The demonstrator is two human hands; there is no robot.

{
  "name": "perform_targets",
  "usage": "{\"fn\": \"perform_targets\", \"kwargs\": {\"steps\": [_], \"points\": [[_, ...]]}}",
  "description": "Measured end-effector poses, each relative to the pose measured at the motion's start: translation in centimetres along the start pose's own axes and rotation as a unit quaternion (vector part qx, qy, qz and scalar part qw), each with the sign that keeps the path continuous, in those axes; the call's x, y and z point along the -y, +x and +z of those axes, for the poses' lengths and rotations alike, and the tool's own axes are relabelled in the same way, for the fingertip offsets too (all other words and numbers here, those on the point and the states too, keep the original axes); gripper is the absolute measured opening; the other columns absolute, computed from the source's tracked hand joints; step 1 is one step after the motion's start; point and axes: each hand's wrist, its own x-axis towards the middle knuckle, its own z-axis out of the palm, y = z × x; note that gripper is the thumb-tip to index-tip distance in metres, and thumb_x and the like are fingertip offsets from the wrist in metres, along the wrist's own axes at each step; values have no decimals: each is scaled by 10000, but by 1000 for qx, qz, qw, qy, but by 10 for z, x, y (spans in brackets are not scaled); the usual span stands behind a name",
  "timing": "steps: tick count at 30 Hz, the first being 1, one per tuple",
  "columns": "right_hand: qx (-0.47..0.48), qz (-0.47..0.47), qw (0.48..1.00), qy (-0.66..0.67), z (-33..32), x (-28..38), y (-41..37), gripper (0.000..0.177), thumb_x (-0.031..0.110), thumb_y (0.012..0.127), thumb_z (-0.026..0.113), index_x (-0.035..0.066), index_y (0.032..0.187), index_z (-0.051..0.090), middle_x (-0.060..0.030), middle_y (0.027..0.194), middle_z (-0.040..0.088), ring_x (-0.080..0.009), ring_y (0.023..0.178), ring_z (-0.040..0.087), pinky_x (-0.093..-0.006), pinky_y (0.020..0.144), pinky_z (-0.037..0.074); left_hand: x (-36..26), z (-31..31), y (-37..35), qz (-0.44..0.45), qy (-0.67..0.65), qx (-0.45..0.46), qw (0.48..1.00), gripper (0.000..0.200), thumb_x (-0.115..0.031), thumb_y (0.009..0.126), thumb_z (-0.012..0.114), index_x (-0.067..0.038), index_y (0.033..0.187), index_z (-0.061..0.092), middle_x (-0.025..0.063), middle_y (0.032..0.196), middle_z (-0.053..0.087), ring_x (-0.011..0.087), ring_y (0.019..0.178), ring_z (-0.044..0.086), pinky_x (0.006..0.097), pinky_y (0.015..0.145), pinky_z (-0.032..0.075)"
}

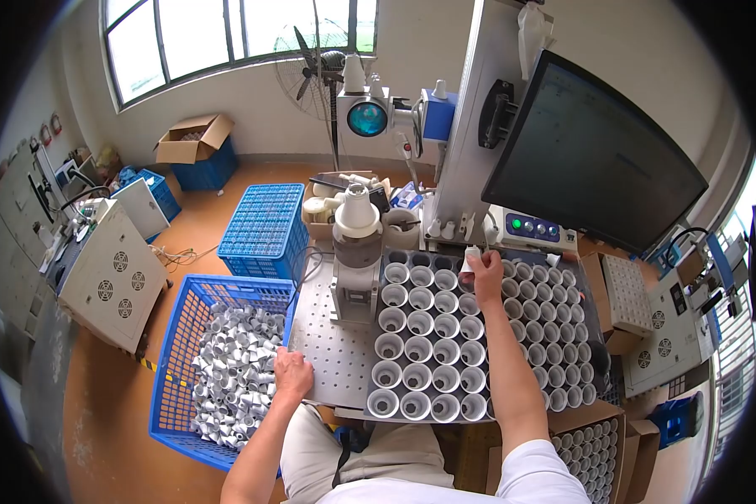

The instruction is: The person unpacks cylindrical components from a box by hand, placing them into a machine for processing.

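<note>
Right hand [485, 270] pinches a small white plastic fitting [470, 257] above the dark tray of white round cups [388, 257]. Left hand [292, 375] is curled beside the blue plastic crate [227, 282]; its grip is unclear.

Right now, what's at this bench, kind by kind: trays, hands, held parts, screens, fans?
Dark plastic trays of white cups: 2 (larger-cup tray, smaller-cup tray)
Bare hands: 2 (left hand, right hand)
Small white part in right hand's fingers: 1
Black flat monitor: 1
Wire-caged standing fan: 1
Total: 7

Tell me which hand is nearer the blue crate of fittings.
Left. The left hand sits at the rim of the blue crate; the right hand is far off over the tray of cups, holding a white piece.
</note>
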Motion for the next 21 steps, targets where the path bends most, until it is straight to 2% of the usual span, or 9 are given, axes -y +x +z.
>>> {"fn": "perform_targets", "kwargs": {"steps": [5,8,11,14,17,21], "points": [[3,-1,1000,10,0,-1,0,232,153,794,618,46,774,413,-58,679,502,-176,502,597,-253,411,473,1,1,-1,8,6,-9,1000,176,-135,681,581,27,649,641,202,756,603,361,899,521,438,765,451],[1,-5,1000,13,0,-1,0,220,159,798,614,51,768,424,-36,672,479,-141,528,564,-255,432,482,2,3,0,15,13,-5,1000,176,-137,680,587,28,654,643,200,754,602,361,897,524,438,763,452],[-10,-47,996,-81,-10,-21,9,255,193,765,652,47,759,443,-7,713,422,-106,631,431,-260,554,418,5,9,-1,-9,2,-18,1000,176,-135,682,582,27,659,646,205,755,601,359,892,528,437,765,452],[-12,-36,998,-48,-9,-25,10,261,212,756,652,52,727,447,0,687,410,-110,661,375,-275,601,357,-3,-2,-1,-6,0,-17,1000,178,-134,684,579,28,664,648,216,766,599,358,882,532,433,770,452],[-11,-54,996,-73,-10,-24,9,261,209,756,653,45,736,451,-7,692,420,-115,662,391,-280,613,363,4,4,0,9,11,5,1000,181,-135,683,578,29,671,652,224,775,597,356,880,535,431,776,452],[-12,-48,997,-63,-10,-24,9,258,207,754,656,41,745,458,-11,697,431,-120,668,400,-286,629,368,-3,-3,0,-18,-8,3,1000,185,-131,682,573,35,682,655,233,798,591,357,886,536,434,781,451]]}}
